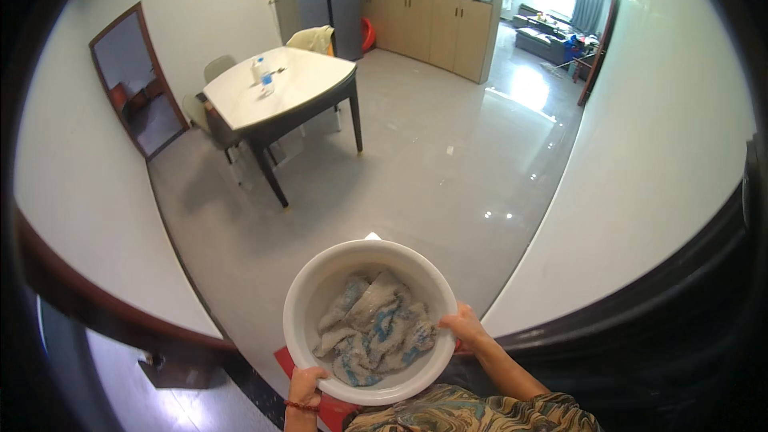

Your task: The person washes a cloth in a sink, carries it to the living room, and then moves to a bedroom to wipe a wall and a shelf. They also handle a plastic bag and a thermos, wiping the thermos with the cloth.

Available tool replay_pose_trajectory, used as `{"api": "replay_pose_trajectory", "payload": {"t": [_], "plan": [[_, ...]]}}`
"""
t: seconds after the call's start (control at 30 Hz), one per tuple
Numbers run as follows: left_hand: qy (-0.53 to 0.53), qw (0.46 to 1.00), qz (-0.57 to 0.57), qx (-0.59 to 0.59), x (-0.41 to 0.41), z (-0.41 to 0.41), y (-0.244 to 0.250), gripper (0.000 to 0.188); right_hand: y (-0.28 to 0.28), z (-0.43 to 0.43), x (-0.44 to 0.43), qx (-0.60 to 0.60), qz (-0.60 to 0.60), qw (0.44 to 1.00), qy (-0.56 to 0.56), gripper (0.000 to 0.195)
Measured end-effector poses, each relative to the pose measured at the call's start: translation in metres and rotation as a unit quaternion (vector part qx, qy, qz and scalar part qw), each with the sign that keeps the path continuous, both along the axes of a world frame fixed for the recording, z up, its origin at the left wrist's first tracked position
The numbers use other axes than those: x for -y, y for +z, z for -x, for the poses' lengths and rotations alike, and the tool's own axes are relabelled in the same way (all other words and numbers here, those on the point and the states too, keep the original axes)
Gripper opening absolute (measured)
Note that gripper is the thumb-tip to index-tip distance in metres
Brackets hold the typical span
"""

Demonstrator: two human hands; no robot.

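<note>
A round white plastic basin (pixel 294 288) is held in front of my body, its open top facing up. Inside it lies a crumpled wet cloth (pixel 384 318), greyish white with blue patches, in water. My left hand (pixel 306 385) grips the rim at the lower left, thumb over the edge, a red bead bracelet on the wrist. On the right side of the rim my right hand (pixel 463 324) has its thumb over the edge too. The fingers of both hands are hidden beneath the basin. Something red (pixel 336 411) shows below it.
Ahead to the left stands a white-topped dining table (pixel 312 81) with a bottle (pixel 267 82) and chairs (pixel 201 117). Walls flank me, the right one (pixel 648 162) close. Beige cabinets (pixel 426 27) and a grey refrigerator (pixel 306 0) line the back. Glossy tile floor (pixel 420 186) stretches ahead.
</note>
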State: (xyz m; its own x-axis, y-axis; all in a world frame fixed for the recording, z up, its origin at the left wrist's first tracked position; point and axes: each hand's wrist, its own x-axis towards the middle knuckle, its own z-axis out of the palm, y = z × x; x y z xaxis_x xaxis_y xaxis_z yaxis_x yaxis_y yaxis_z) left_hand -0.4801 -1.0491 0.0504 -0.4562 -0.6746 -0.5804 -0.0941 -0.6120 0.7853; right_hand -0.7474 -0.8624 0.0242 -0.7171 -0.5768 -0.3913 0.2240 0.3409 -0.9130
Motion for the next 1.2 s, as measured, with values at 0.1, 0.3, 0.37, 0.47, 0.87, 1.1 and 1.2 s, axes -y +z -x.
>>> {"api": "replay_pose_trajectory", "payload": {"t": [0.1, 0.3, 0.37, 0.47, 0.87, 1.1, 1.2], "plan": [[-0.028, 1.000, -0.013, -0.001, 0.006, -0.003, -0.004, 0.036, -0.006, -0.006, -0.008, 0.003, 0.070, 0.997, -0.028, 0.039], [-0.035, 0.999, -0.012, -0.034, 0.008, -0.007, -0.004, 0.039, 0.015, -0.028, -0.012, 0.034, 0.089, 0.994, -0.053, 0.040], [-0.070, 0.997, -0.008, -0.029, 0.018, -0.011, -0.013, 0.040, 0.002, -0.036, -0.015, 0.015, 0.121, 0.989, -0.080, 0.039], [-0.100, 0.994, 0.018, -0.029, 0.024, -0.015, -0.016, 0.043, -0.010, -0.049, -0.016, 0.028, 0.120, 0.987, -0.099, 0.042], [-0.291, 0.954, 0.050, 0.045, 0.092, 0.020, -0.025, 0.054, -0.033, -0.111, -0.009, 0.062, 0.150, 0.947, -0.276, 0.044], [-0.463, 0.884, 0.047, 0.041, 0.144, 0.064, 0.003, 0.053, -0.012, -0.172, 0.010, 0.028, 0.166, 0.876, -0.452, 0.045], [-0.478, 0.876, 0.064, -0.001, 0.162, 0.081, -0.009, 0.045, 0.006, -0.186, 0.026, 0.009, 0.189, 0.856, -0.481, 0.048]]}}
